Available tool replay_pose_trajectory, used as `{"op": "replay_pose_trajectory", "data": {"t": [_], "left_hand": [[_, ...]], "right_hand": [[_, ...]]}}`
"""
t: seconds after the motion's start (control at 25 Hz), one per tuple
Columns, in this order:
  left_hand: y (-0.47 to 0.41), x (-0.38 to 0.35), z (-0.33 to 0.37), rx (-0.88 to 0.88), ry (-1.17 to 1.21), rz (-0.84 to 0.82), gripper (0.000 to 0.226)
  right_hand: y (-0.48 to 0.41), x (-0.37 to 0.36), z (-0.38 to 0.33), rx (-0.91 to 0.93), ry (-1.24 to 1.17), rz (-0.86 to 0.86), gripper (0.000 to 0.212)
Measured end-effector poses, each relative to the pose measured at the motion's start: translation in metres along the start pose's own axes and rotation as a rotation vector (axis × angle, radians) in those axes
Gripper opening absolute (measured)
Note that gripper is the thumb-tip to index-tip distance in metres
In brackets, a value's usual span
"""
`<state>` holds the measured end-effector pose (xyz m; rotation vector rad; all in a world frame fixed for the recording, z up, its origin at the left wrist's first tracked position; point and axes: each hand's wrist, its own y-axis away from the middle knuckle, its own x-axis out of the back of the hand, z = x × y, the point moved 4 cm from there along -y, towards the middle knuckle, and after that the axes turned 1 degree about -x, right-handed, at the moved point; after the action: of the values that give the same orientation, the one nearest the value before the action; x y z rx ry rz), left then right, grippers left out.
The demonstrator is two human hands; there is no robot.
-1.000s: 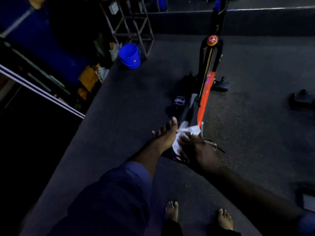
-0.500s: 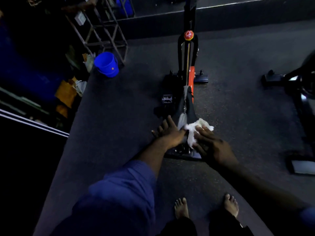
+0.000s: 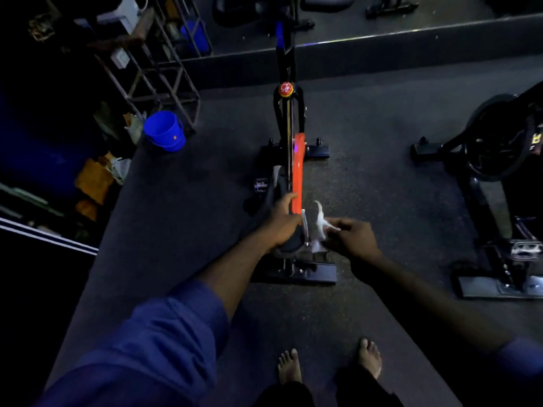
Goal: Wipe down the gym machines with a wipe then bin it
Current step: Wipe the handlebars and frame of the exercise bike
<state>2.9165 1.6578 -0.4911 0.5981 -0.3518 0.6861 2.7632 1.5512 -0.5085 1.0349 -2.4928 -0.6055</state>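
A black and orange exercise bike point(image 3: 296, 168) stands in front of me on the dark floor. My left hand point(image 3: 282, 221) lies on the black saddle, with its fingers curled over the saddle's top by the orange frame. My right hand point(image 3: 351, 239) pinches a crumpled white wipe point(image 3: 320, 223) just right of the saddle, beside the metal seat post. The wipe sticks up from my fingers next to the post.
A blue bucket point(image 3: 164, 135) sits on the floor at the left, next to a metal rack point(image 3: 152, 74). A second black bike point(image 3: 505, 177) stands at the right. A raised ledge point(image 3: 411, 39) runs across the back. My bare feet point(image 3: 329, 365) are below.
My right hand has lifted the wipe off the saddle's top and moved it to the right side by the seat post. My left hand has shifted onto the saddle. The view has tilted up.
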Motion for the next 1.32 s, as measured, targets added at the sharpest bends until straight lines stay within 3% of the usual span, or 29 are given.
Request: {"op": "replay_pose_trajectory", "data": {"t": [0.08,0.28,0.56,0.96,1.32], "left_hand": [[0.000,-0.011,0.037,-0.031,0.130,0.056,0.051],[0.002,-0.038,0.119,-0.057,0.218,0.059,0.035],[-0.009,-0.047,0.224,-0.144,0.194,0.096,0.030],[-0.190,-0.015,0.311,-0.207,0.289,0.177,0.030],[-0.361,0.045,0.350,-0.080,0.390,0.356,0.023]], "right_hand": [[0.004,0.043,-0.030,-0.024,-0.149,-0.084,0.021],[0.004,0.140,-0.084,0.054,-0.214,-0.213,0.025],[-0.023,0.217,-0.148,0.166,-0.204,-0.323,0.021],[-0.183,0.246,-0.275,0.266,-0.098,-0.347,0.029],[-0.361,0.214,-0.393,0.250,-0.027,-0.333,0.019]]}}
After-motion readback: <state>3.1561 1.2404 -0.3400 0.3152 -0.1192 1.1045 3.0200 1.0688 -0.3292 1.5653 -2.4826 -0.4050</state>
